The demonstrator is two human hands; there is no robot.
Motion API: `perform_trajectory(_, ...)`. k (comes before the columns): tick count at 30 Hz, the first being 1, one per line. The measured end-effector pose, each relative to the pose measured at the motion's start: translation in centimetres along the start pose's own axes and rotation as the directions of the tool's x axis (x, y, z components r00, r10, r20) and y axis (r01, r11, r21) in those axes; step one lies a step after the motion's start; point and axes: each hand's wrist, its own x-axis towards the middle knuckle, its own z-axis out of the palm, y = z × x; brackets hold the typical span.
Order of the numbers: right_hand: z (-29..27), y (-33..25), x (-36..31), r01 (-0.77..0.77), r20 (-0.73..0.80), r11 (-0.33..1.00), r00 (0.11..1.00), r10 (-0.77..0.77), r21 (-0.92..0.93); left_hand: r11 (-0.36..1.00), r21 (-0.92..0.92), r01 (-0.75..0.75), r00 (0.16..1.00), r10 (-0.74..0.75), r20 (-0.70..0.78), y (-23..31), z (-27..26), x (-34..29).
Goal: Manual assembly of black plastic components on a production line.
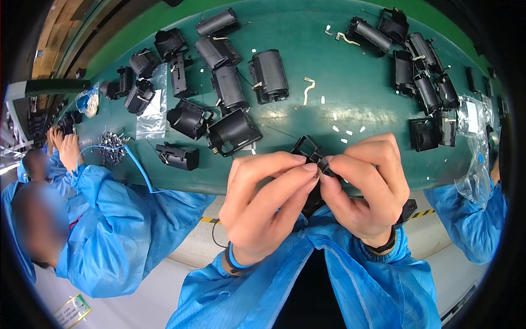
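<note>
Both my hands meet over the near edge of the green table, closed on one black plastic housing (308, 147) with an open frame at its top. The fingertips of my left hand (268, 189) pinch its left side. My right hand (368, 183) grips its right side between thumb and fingers. A thin dark wire sticks out from it to the upper left. My fingers hide most of its lower part. Ahead and to the left lie several similar black housings with curved shells, the nearest being a wide housing (235, 131).
More black housings (424, 90) are grouped at the right. Small white pieces (349, 132) and a flexible ribbon strip (308, 92) lie mid-table. Clear plastic bags (152, 109) rest on both sides. Co-workers in blue sleeves (120, 230) sit left and right; a pile of small parts (112, 148) lies left.
</note>
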Motion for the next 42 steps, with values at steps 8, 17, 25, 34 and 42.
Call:
perform_trajectory(8, 0.0, 0.2, -0.2, 0.063, -0.001, 0.998, 0.998, -0.063, -0.026, 0.999, -0.022, 0.047, 0.999, -0.047, -0.009, 0.3, 0.1, -0.4)
perform_trajectory(17, -0.1, 0.1, -0.8, 0.087, 0.039, 0.995, 0.996, -0.086, -0.038, 0.985, -0.131, 0.109, 0.994, -0.109, 0.006, 0.1, 0.1, -0.9)
perform_trajectory(25, 0.0, -0.1, -0.9, 0.058, 0.022, 0.998, 0.998, -0.058, -0.025, 0.934, -0.257, 0.247, 0.964, -0.265, -0.036, 0.0, 0.2, -1.1)
perform_trajectory(34, -0.4, -0.2, -0.7, 0.066, 0.071, 0.998, 0.995, -0.065, -0.010, 0.858, -0.371, 0.354, 0.926, -0.377, 0.012, 0.0, 0.1, -1.0)
perform_trajectory(42, -0.6, 0.0, -0.7, 0.092, 0.066, 0.996, 0.994, -0.090, -0.018, 0.506, -0.593, 0.627, 0.767, -0.534, 0.356, -0.5, -1.0, -0.1)
